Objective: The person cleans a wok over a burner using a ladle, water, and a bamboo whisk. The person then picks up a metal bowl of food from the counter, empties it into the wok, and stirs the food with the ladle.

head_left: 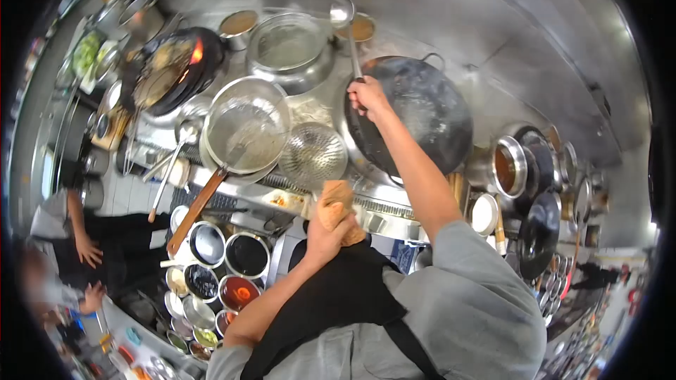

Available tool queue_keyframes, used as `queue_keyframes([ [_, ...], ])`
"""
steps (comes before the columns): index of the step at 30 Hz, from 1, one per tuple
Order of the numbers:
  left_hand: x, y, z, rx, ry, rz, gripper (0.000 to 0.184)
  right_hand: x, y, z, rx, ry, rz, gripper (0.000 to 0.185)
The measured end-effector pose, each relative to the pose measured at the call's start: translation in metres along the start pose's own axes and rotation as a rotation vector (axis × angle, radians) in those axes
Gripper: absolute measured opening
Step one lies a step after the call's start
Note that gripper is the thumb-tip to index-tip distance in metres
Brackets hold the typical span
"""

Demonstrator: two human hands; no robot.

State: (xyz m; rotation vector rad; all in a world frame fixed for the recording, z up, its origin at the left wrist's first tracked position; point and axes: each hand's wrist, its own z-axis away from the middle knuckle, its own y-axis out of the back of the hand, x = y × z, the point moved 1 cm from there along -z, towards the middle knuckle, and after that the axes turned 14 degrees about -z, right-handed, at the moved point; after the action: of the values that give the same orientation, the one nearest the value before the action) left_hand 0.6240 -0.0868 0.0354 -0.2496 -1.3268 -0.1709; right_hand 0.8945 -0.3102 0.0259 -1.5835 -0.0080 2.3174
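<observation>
My right hand (369,97) is closed round the handle of a metal ladle (343,13). The ladle's bowl points away from me, near a pot of brownish liquid (363,28) at the back. Below that hand and forearm lies a large dark wok (429,119), its inside looking wet and steamy. Close to my body, my left hand (327,241) grips a folded orange-brown cloth (339,200). Just beyond the cloth sits a round perforated skimmer (314,153). Left of it, a wide mesh strainer (248,127) with a wooden handle rests over a metal basin.
A flame rises beside another wok (172,70) at the left. Several seasoning containers (243,292) stand at lower left. A wide steel pot (290,49) is at the back, and pots and pans (508,167) crowd the right. Another person's hand (87,250) shows at far left.
</observation>
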Motion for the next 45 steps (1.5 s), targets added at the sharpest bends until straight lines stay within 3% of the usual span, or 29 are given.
queue_keyframes([
  [5,-0.009,-0.01,0.001,-0.002,-0.058,0.011,0.053,0.044,-0.029,-0.031,0.005,0.051,0.114,0.012],
  [7,-0.013,-0.006,0.006,-0.072,-0.144,-0.136,0.065,0.056,-0.044,-0.047,-0.028,-0.015,0.18,0.012],
  [8,0.0,-0.012,0.01,-0.054,-0.094,0.017,0.057,0.059,-0.045,-0.058,-0.171,-0.117,0.002,0.02],
  [9,0.002,-0.013,0.013,-0.045,-0.087,0.014,0.057,0.062,-0.044,-0.069,-0.179,-0.125,0.0,0.02],
  [11,0.003,-0.017,0.012,-0.117,-0.086,0.036,0.058,0.056,-0.043,-0.075,-0.538,-0.719,-1.058,0.029],
  [12,0.0,-0.018,0.012,-0.122,-0.095,0.038,0.058,0.063,-0.033,-0.07,-0.685,-0.751,-1.237,0.033],
  [17,0.039,0.007,0.006,-0.275,-0.006,0.011,0.062,0.011,-0.042,-0.034,-0.79,-0.617,-1.644,0.026],
  [21,0.026,0.02,0.016,-0.406,0.01,0.045,0.062,-0.001,-0.008,-0.038,-0.834,-0.361,-1.749,0.022],
  [25,0.104,0.02,0.024,-0.434,0.009,0.106,0.06,-0.04,0.044,-0.075,-0.923,-0.225,-1.724,0.017],
  [27,0.09,0.083,0.054,-0.448,-0.061,-0.043,0.057,-0.037,0.054,-0.071,-0.923,-0.187,-1.726,0.016],
  [29,0.17,0.124,0.067,-0.795,0.092,-0.21,0.051,-0.029,0.054,-0.063,-0.751,-0.36,-1.596,0.015],
  [30,0.209,0.145,0.074,-0.975,0.142,-0.312,0.053,-0.024,0.05,-0.065,-0.698,-0.307,-1.457,0.017],
  [31,0.225,0.159,0.083,-1.265,-0.159,-0.138,0.049,-0.024,0.046,-0.055,-0.593,-0.327,-1.357,0.022],
  [32,0.245,0.156,0.086,-1.386,-0.413,-0.017,0.046,-0.017,0.044,-0.054,-0.55,-0.373,-1.225,0.023],
  [33,0.266,0.138,0.083,-1.373,-0.603,0.023,0.044,-0.01,0.041,-0.058,-0.505,-0.417,-1.093,0.025],
  [36,0.292,0.081,0.074,-1.348,-0.968,0.109,0.038,0.011,0.009,-0.045,-0.134,-0.112,-0.435,0.017],
  [39,0.294,0.046,0.084,-1.341,-1.148,0.155,0.036,0.03,-0.021,-0.033,-0.045,-0.05,-0.13,0.011],
  [41,0.294,0.041,0.085,-1.33,-1.218,0.188,0.038,0.055,-0.043,-0.052,0.016,-0.004,-0.11,0.007],
  [44,0.289,0.049,0.077,-1.325,-1.247,0.217,0.044,0.065,-0.068,-0.061,-0.017,-0.078,-0.016,0.005],
  [45,0.283,0.055,0.075,-1.321,-1.253,0.211,0.044,0.072,-0.071,-0.07,-0.059,-0.184,-0.156,0.007],
])
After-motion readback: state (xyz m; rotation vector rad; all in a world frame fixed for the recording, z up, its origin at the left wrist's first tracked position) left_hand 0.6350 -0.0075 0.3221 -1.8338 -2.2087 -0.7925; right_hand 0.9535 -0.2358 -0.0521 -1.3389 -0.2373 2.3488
